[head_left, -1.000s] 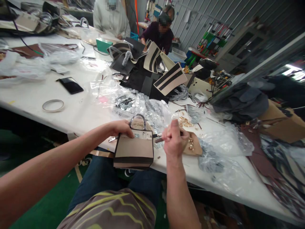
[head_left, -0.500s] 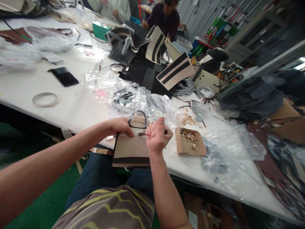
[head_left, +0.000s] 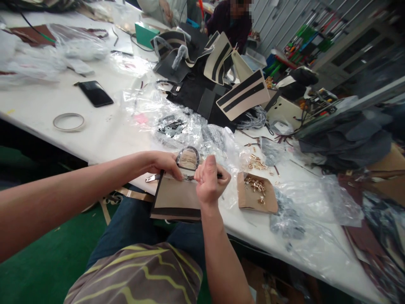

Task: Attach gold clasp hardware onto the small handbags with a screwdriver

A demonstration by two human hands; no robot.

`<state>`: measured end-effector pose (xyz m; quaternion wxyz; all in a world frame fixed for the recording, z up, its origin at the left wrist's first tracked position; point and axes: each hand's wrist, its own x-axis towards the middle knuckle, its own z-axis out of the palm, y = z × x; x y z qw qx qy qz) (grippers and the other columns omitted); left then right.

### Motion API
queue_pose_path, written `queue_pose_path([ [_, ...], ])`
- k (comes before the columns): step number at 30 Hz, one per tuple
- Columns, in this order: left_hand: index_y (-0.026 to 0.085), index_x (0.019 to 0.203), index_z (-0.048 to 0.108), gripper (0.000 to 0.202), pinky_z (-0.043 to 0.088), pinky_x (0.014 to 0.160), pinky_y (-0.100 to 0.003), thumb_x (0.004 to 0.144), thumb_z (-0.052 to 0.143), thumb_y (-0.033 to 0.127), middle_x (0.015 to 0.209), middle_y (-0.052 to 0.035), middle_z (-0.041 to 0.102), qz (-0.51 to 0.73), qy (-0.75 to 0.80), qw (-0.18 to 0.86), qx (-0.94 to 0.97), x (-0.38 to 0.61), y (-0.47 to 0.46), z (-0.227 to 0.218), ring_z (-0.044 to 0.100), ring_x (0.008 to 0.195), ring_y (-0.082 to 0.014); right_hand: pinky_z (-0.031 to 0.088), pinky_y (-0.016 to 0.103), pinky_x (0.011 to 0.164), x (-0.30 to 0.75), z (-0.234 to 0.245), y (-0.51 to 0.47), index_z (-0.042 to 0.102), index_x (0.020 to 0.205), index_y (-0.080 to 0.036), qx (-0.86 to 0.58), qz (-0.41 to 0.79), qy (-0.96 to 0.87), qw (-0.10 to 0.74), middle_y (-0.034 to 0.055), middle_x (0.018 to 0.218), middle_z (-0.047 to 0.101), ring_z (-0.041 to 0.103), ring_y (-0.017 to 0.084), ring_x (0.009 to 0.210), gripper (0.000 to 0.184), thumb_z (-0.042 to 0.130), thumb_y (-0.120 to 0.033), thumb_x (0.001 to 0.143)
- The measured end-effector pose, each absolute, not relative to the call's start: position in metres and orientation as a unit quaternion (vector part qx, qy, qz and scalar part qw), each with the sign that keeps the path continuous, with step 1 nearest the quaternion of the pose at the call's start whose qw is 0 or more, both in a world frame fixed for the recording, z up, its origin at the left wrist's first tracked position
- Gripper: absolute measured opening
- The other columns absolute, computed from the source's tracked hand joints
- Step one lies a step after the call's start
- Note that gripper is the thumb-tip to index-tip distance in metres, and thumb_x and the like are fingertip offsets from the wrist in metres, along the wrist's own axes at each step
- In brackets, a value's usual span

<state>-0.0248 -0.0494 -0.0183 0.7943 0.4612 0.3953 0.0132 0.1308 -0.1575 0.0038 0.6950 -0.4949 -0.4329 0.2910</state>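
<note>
A beige handbag panel with dark edges, seemingly part of a small handbag (head_left: 177, 196), lies at the table's front edge above my lap. Its plastic-wrapped handle (head_left: 189, 148) stands up at the top. My left hand (head_left: 169, 164) grips the bag's upper edge beside the handle, thumb on the front. My right hand (head_left: 210, 179) is closed in a fist over the bag's upper right part, thumb upward. A dark end sticks out on the fist's right side; the rest of what it holds is hidden. A metal-ended strap (head_left: 152, 178) pokes out left of the bag.
Right of the bag stands a cardboard tray (head_left: 257, 202) with gold-coloured hardware. Clear plastic bags (head_left: 202, 131) lie behind the hands. Farther back are striped bag panels (head_left: 243, 95), a phone (head_left: 95, 93) and a tape roll (head_left: 68, 122). Two people are across the table.
The whole view has shifted, so the table things appear slightly farther right. Both hands stay on the bag, the right fist still closed in nearly the same place.
</note>
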Motion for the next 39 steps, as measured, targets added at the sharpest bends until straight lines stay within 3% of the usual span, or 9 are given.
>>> queue_pose_path([
  [5,0.014,0.088,0.082,0.035,0.068,0.067,-0.034,0.055,0.093,0.019,0.092,-0.0149,0.086,-0.063,0.393,0.798,0.454,-0.022,-0.035,-0.027,0.082,0.078,-0.0318,0.024,0.029,0.042,0.132,0.001,-0.157,0.036,0.054,-0.026,-0.450,0.326,-0.415,0.721,-0.0079,0.047,0.031,0.034,0.009,0.039,0.071,0.069,-0.057,0.108],
  [10,0.013,0.084,0.083,0.031,0.067,0.065,-0.033,0.054,0.091,0.016,0.087,-0.0142,0.085,-0.075,0.390,0.795,0.459,-0.019,-0.034,-0.025,0.081,0.077,-0.0311,0.024,0.028,0.040,0.133,0.001,-0.154,0.034,0.053,-0.026,-0.431,0.343,-0.394,0.736,-0.0087,0.046,0.029,0.030,0.008,0.038,0.072,0.071,-0.058,0.106],
  [17,0.015,0.093,0.084,0.046,0.069,0.072,-0.036,0.051,0.102,0.019,0.100,-0.0138,0.087,-0.039,0.381,0.796,0.468,-0.021,-0.039,-0.019,0.082,0.088,-0.0336,0.024,0.028,0.041,0.134,0.001,-0.155,0.037,0.053,-0.025,-0.433,0.346,-0.402,0.729,-0.0085,0.046,0.030,0.032,0.009,0.038,0.071,0.070,-0.057,0.107],
  [25,0.014,0.082,0.081,0.041,0.065,0.067,-0.031,0.047,0.103,0.021,0.085,-0.0085,0.084,0.001,0.393,0.768,0.506,-0.021,-0.048,-0.011,0.078,0.077,-0.0272,0.023,0.028,0.041,0.134,0.002,-0.157,0.036,0.054,-0.025,-0.413,0.357,-0.403,0.735,-0.0087,0.046,0.030,0.030,0.008,0.038,0.070,0.071,-0.054,0.107],
  [39,0.016,0.077,0.081,0.032,0.062,0.064,-0.031,0.047,0.094,0.021,0.079,-0.0066,0.082,0.012,0.415,0.767,0.489,-0.020,-0.050,-0.015,0.076,0.074,-0.0271,0.027,0.029,0.043,0.127,-0.003,-0.153,0.039,0.057,-0.025,-0.460,0.300,-0.442,0.709,-0.0076,0.051,0.032,0.033,0.009,0.042,0.065,0.069,-0.049,0.110],
])
